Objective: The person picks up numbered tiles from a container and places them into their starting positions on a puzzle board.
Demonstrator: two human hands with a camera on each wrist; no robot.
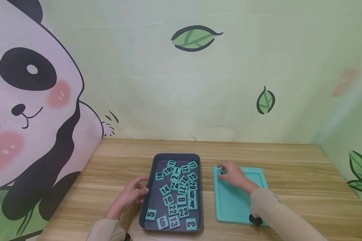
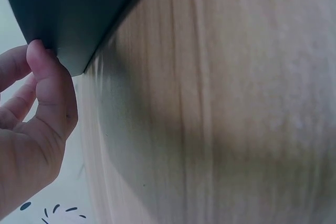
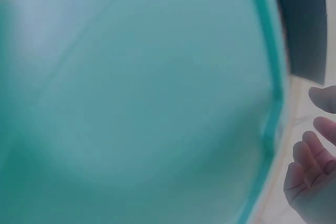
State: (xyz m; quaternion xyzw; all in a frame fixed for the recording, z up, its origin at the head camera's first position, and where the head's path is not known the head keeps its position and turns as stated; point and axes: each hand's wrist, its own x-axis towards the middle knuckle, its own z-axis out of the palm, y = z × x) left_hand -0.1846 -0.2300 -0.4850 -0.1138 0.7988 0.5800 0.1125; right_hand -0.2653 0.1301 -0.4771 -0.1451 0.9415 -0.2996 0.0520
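A dark grey tray point(image 1: 152, 197) holds several loose teal number tiles point(image 1: 183, 212), scattered and turned at various angles. My left hand point(image 1: 130, 193) is at the tray's left side, its fingertips and thumb against the outer wall; nothing is gripped there. To the right lies a flat teal board point(image 1: 232, 204) with a raised rim. Over its far left corner is my right hand point(image 1: 233, 174), fingers bent loosely, thumb and fingertips apart in the right wrist view. Beneath those fingers a small dark mark shows in the corner; the hand partly hides it.
Tray and board lie side by side on a wooden table point(image 1: 120, 157), with a narrow strip of wood between them. Behind rises a pale green backdrop point(image 1: 157, 100) with leaves and a large panda point(image 1: 30, 110) on its left. A black strap piece point(image 1: 255, 220) is by the right wrist.
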